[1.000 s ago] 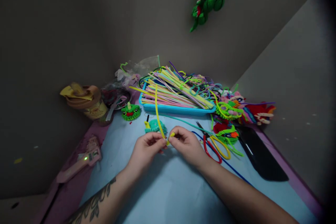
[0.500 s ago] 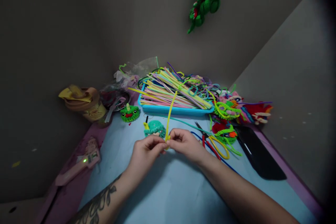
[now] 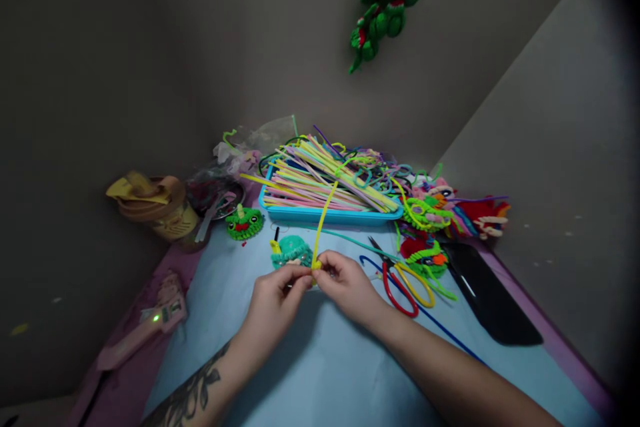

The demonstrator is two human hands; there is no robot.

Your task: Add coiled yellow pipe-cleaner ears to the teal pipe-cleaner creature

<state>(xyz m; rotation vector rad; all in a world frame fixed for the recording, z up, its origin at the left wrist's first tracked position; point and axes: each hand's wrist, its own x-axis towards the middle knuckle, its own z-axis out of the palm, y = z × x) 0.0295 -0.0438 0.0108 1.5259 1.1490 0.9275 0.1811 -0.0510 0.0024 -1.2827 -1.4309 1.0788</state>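
Note:
A yellow pipe cleaner (image 3: 325, 220) rises from between my fingertips, its lower end bent into a small coil or knot. My left hand (image 3: 277, 293) pinches that lower end from the left. On the other side my right hand (image 3: 345, 283) pinches the same spot, thumb against forefinger. Just beyond my fingers lies a teal fuzzy figure (image 3: 293, 250) with a yellow bit on its left, partly hidden by my left hand. Scissors (image 3: 400, 280) with one red and one yellow handle lie right of my right hand, near a dark blue pipe cleaner (image 3: 445, 330).
A blue tray (image 3: 330, 215) heaped with pastel pipe cleaners stands at the back. A green frog-like figure (image 3: 244, 223), a cup (image 3: 160, 207) and a pink glue gun (image 3: 150, 327) are on the left. Several colourful figures (image 3: 425, 257) and a black phone-like slab (image 3: 493, 293) lie on the right.
My view has shifted slightly, so the surroundings sit a little further left. Both hands keep their pinch on the yellow pipe cleaner, and more of the scissors' red handle shows beside my right hand.

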